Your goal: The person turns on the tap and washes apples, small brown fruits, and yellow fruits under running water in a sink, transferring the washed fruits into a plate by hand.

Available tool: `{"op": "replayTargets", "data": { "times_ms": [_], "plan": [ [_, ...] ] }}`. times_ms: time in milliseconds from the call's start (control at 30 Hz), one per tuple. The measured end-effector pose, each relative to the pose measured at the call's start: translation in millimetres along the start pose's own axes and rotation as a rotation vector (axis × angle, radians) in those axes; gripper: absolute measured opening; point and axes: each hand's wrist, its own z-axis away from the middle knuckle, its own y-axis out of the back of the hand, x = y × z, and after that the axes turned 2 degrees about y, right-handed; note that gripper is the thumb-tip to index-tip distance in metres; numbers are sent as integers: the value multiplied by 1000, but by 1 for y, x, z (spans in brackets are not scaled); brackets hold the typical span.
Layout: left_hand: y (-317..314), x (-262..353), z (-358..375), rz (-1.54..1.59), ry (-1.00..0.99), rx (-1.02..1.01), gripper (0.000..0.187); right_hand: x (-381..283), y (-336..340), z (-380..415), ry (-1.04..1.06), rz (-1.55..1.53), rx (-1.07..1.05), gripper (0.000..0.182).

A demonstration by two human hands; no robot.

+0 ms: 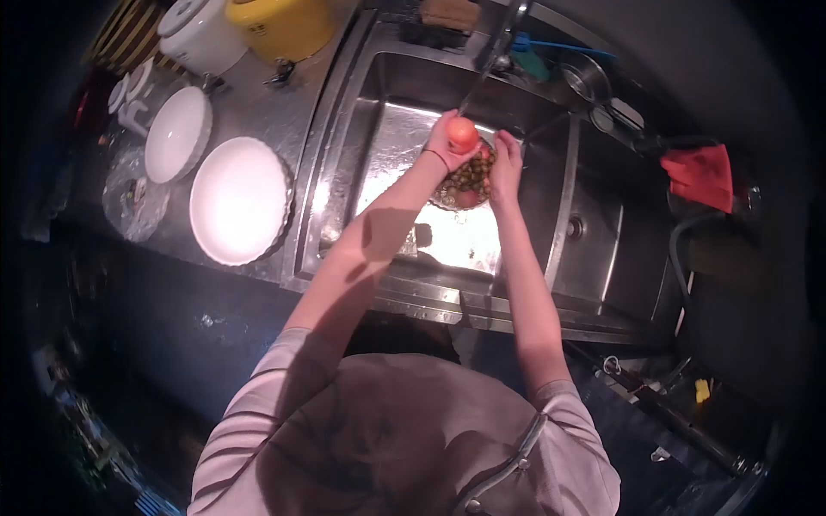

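Observation:
My left hand holds a round orange-red fruit or vegetable under the faucet, above the left basin. Close on the right, my right hand is at the edge of a bowl or basket, its fingers apart at the top. That container holds many small dark green and brown round pieces and some reddish round ones. My hands and the contents hide much of its rim.
Two white bowls stand on the left counter, near a plastic bag. White and yellow dispensers are behind them. A second basin, metal pan and red cloth are at the right.

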Motion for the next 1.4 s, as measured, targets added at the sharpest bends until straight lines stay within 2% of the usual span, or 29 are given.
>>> {"op": "replayTargets", "data": {
  "times_ms": [100,133,233,267,367,400,433,500,533,567,600,633,667,733,767,833,900,1033,1067,1100,1133,1167,1233,1267,1367,1400],
  "plan": [
    [-16,0,-7,-34,-64,-19,35,16,10,-9,-158,-112,44,24],
    [-18,0,-11,-32,-95,-26,34,24,9,-12,-130,-72,31,27],
    [-8,12,-43,16,-25,-31,33,33,1,-20,-212,-140,1,26],
    [-2,12,-52,-2,-80,-60,34,33,-3,-22,-285,-161,17,24],
    [-15,10,-33,-310,-246,127,32,44,-4,-28,-486,-313,-35,31],
    [-11,13,-35,-454,-215,258,33,59,1,-32,-558,-373,-17,31],
    [-14,17,-19,-762,-232,277,39,88,9,-35,-517,-240,-37,32],
    [2,28,5,-1449,-631,373,47,154,30,-39,-432,20,-85,35],
    [13,42,16,-1607,-773,351,52,167,45,-32,-245,507,-112,54],
    [24,59,27,-1762,-921,320,58,177,53,-24,-190,549,-118,60],
    [31,71,47,-1785,-1041,337,60,186,60,-16,-134,590,-127,66],
    [33,81,73,-1804,-1165,355,63,181,58,-10,-229,678,-124,71],
    [27,89,103,-1668,-1110,397,65,177,57,-3,-327,768,-131,76],
    [32,105,158,-1548,-1308,527,65,173,54,7,-461,927,-161,81],
    [38,114,183,-1477,-1279,627,64,179,52,8,-471,966,-149,82],
    [51,130,229,-1615,-1408,943,67,192,49,11,-493,1044,-126,84],
    [78,149,263,-1612,-1462,1011,66,196,42,8,-500,1064,-87,86],
    [150,180,300,-1572,-1256,1113,56,198,37,9,-426,1268,-124,85],
    [159,182,306,-1590,-1187,1088,55,200,38,14,-298,1379,-143,83],
    [167,184,308,-1602,-1118,1059,54,188,34,16,-278,1441,-173,79],
    [176,185,308,-1727,-1133,1077,55,187,31,14,-313,1462,-213,73],
    [184,187,308,-1853,-1140,1091,56,185,26,14,-203,1480,-139,64],
    [194,190,309,-1936,-948,1190,65,186,23,12,-102,1572,-173,60],
    [197,193,308,-1918,-915,1192,67,182,26,8,-157,1561,-248,61],
    [201,210,301,-1891,-892,1184,68,161,29,6,-132,1577,-363,64],
    [203,212,296,-1883,-889,1176,68,152,29,4,-204,1585,-398,67]
  ]
}}
